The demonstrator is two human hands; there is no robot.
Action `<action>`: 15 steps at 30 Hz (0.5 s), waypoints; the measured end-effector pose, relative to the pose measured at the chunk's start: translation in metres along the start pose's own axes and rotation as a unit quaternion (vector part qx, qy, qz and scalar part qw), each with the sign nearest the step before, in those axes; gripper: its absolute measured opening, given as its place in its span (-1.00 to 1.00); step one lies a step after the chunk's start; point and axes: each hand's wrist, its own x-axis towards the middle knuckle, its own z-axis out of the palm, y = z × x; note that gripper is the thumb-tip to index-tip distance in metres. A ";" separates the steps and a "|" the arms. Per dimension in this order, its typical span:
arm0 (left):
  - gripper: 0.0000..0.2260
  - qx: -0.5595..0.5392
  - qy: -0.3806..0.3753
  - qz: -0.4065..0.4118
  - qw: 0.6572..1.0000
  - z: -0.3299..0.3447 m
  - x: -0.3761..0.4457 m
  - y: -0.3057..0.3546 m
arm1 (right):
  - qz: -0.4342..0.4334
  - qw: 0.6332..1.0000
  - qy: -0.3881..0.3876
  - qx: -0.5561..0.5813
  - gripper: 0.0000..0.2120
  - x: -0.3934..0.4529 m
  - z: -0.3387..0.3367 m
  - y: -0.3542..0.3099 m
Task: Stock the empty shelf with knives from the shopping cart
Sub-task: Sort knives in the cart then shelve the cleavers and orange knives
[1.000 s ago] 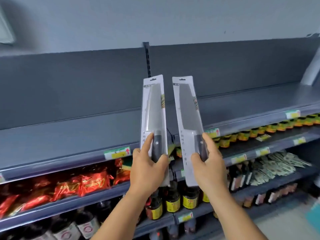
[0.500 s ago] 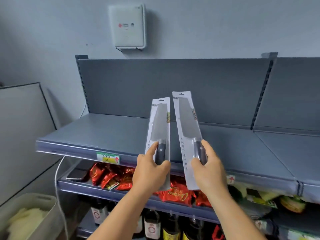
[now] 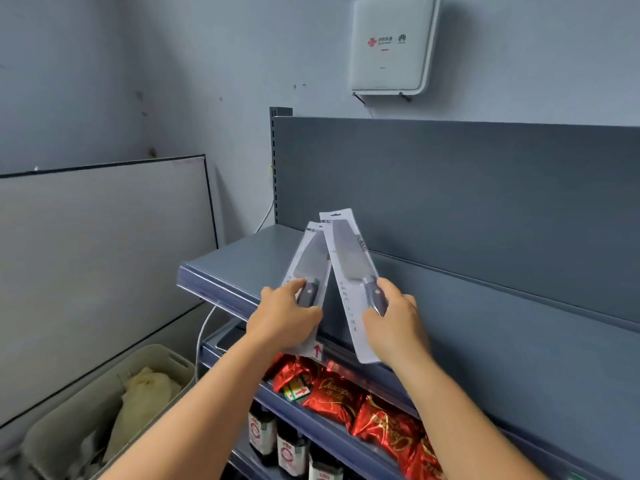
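Observation:
Two packaged cleaver knives on white blister cards are held up over the empty grey top shelf (image 3: 502, 317). My left hand (image 3: 282, 315) grips the left knife pack (image 3: 310, 258) at its dark handle, tilted to the right. My right hand (image 3: 394, 323) grips the right knife pack (image 3: 349, 268) at its handle, tilted to the left. The tops of the two cards meet, the right one overlapping the left. Both packs hang above the shelf's left end near its front edge. The shopping cart is out of view.
A grey back panel (image 3: 450, 188) rises behind the shelf. Red snack bags (image 3: 346, 393) and dark bottles (image 3: 287, 448) fill the shelves below. A beige bin (image 3: 162, 368) with a cloth bag stands at lower left by a white board (image 3: 104, 237). A white wall box (image 3: 393, 43) hangs above.
The view has swung left to the shelf's left end. Both hands have carried the knife packs closer to the shelf, and the cards now lean together at the top.

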 end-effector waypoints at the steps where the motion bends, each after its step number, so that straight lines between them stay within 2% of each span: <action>1: -0.39 0.013 0.004 -0.004 1.000 -0.006 0.007 -0.004 | -0.003 1.000 -0.007 -0.009 -0.49 0.006 0.007 -0.006; 7: -0.55 0.074 -0.008 0.011 0.997 -0.034 0.046 -0.022 | 0.017 0.999 -0.020 -0.042 -0.53 0.037 0.052 -0.039; 15: -0.62 0.171 -0.045 0.062 0.982 -0.050 0.101 -0.051 | 0.069 0.990 -0.014 -0.121 -0.59 0.070 0.115 -0.070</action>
